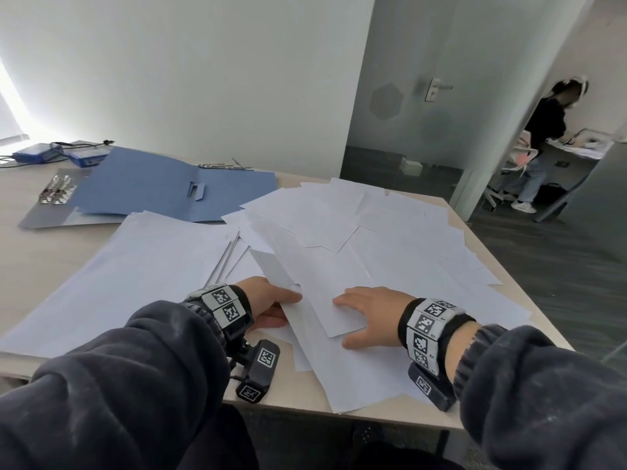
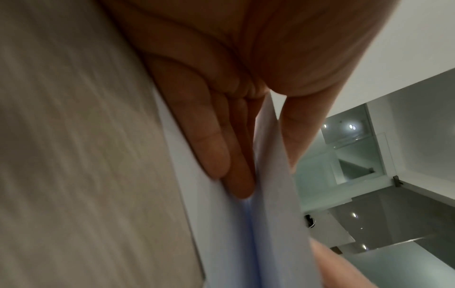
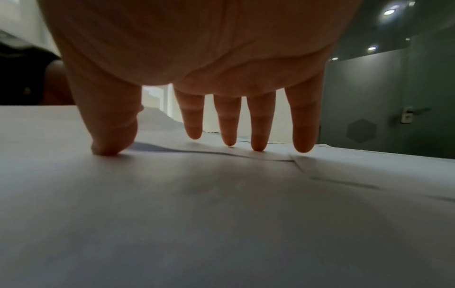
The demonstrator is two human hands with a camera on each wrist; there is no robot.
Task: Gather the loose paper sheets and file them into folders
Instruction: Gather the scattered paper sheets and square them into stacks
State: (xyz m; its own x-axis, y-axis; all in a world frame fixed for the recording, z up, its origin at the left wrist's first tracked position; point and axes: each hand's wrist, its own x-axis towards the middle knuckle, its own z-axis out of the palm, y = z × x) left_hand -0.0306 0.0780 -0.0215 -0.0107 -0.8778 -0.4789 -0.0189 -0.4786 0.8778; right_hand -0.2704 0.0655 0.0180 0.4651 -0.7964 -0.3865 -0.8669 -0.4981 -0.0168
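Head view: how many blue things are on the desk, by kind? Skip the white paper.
Blue folder, lying open: 1
Blue boxes, far left: 2
Total: 3
The greyish folder beneath the blue one is not counted.

The loose sheets (image 1: 356,239) under my hands are plain white, unprinted as far as I can tell. The open folder (image 1: 163,184) behind them is mid blue, on a pale beige wood-grain table (image 1: 40,245). My sleeves (image 1: 129,385) are dark navy, and my wristbands (image 1: 225,305) carry black-and-white square markers.
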